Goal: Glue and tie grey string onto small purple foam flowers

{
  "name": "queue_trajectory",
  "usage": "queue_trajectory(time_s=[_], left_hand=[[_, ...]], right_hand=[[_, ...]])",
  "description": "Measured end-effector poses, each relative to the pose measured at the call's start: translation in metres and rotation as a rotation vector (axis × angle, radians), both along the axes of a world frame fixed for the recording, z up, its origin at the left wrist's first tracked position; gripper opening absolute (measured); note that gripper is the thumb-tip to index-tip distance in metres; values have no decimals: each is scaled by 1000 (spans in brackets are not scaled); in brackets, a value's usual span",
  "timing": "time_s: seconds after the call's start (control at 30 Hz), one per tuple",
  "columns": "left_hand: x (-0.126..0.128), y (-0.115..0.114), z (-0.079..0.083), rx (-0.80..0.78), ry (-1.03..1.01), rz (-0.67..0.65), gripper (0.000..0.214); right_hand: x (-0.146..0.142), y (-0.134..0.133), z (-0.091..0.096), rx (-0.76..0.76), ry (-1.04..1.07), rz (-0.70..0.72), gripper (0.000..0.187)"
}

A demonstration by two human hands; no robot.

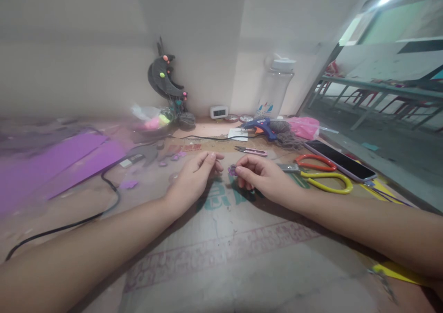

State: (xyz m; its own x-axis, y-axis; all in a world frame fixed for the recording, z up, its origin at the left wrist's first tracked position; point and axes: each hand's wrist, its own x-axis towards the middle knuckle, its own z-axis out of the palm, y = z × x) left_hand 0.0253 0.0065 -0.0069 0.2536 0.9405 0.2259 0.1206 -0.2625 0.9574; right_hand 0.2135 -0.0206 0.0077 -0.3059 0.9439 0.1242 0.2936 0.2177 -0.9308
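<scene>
Over the middle of the cardboard sheet [221,244], my right hand [258,172] pinches a small purple flower-shaped piece [232,169] between thumb and fingertips. Facing it a short gap away is my left hand [202,168], its thumb pressed to its curled fingers; whatever lies between them, if anything, is hidden. More small purple flower pieces [179,156] lie beyond my left hand, and a purple cut-out [129,184] rests to its left. Thread snips [254,151] with pink handles lie just past my right hand.
Purple sheets [79,161] and a black cable [114,197] lie left. To the right are red-handled scissors [316,162], a yellow-handled tool [328,182] and a phone [341,160]. Along the wall stand a glue gun [265,127], a small digital clock [219,112], a bottle [277,87] and a dark crescent decoration [159,80].
</scene>
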Motion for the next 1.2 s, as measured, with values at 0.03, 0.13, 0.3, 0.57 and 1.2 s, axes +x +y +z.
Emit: queue_trajectory(time_s=[0.03,0.13,0.3,0.57,1.2], left_hand=[[0,0,0,6,9,-11,30],[-1,1,1,19,43,13,25],[-2,4,1,16,45,92,21],[1,-7,0,62,179,-147,16],[-1,-4,2,-25,172,-77,27]], right_hand=[[0,0,0,1,1,2,20],[0,0,0,4,7,4,20],[1,0,2,8,45,-2,22],[2,5,1,48,25,-26,23],[56,64,7,560,-693,-134,24]])
